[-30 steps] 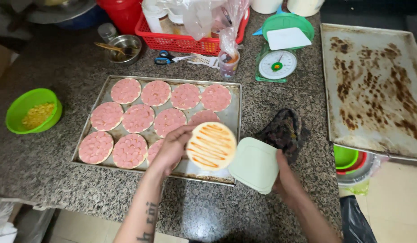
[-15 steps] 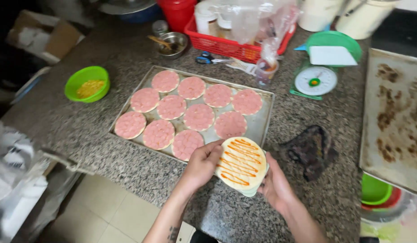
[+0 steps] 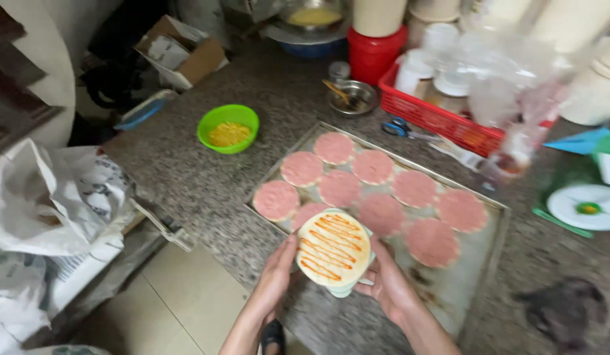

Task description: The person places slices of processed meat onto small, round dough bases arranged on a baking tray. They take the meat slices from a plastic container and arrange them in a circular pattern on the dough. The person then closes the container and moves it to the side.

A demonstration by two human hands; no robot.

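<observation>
Two hands: a round sauce-striped flatbread (image 3: pixel 333 248) on a pale green plate (image 3: pixel 344 287) is cupped between them.
Left hand (image 3: pixel 276 271): fingers curled against the plate's left edge.
Right hand (image 3: pixel 391 284): curled under its right side.
Position: held over the near edge of the baking tray (image 3: pixel 479 266) of pink ham slices (image 3: pixel 373 166).

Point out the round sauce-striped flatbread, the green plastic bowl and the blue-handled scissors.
Round sauce-striped flatbread (image 3: pixel 333 249), head view, centre of its top.
Green plastic bowl (image 3: pixel 213 117), head view, left rim.
Blue-handled scissors (image 3: pixel 397 126), head view, handle loops.
</observation>
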